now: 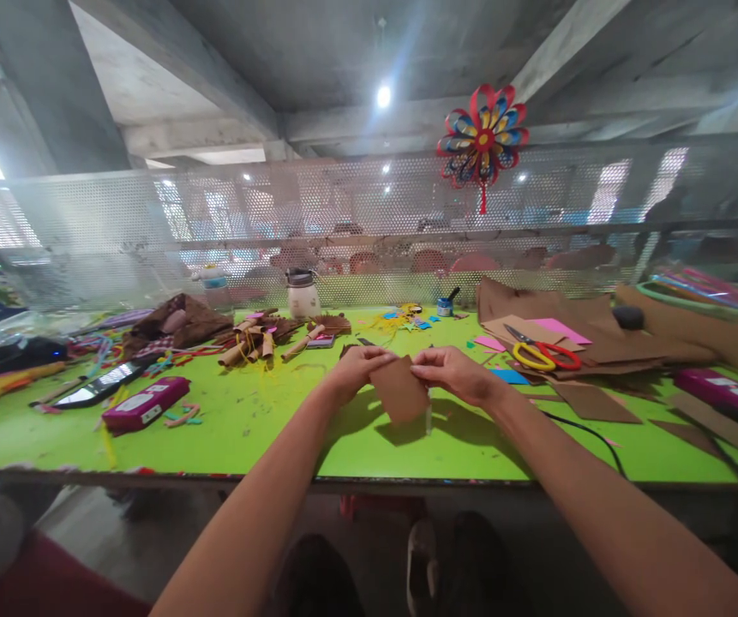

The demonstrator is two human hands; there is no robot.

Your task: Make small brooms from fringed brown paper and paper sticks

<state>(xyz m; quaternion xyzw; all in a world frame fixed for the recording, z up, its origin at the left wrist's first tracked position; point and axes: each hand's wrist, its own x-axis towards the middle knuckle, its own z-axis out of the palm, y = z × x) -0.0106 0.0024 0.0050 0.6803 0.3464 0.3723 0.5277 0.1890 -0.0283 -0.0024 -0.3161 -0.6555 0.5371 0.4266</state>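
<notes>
A small sheet of brown paper (400, 392) is held up just above the green table, tilted, between both my hands. My left hand (357, 370) pinches its upper left edge. At the upper right corner, the fingers of my right hand (452, 370) are closed on the same sheet. A narrow clear strip (429, 413) shows beside the paper's right edge; whether a hand holds it I cannot tell. Right of my right hand lie scissors (543, 353) with yellow and red handles, on a pile of brown paper (600, 326). A blue paper piece (508, 376) lies nearer.
The green table (246, 428) ends at a near edge above my legs. To the left are brown paper rolls (249, 343), a phone (102, 386) and a purple box (146, 404). A jar (303, 294) stands behind. A black cable (591, 433) crosses at right. A perforated screen (343, 206) closes the back.
</notes>
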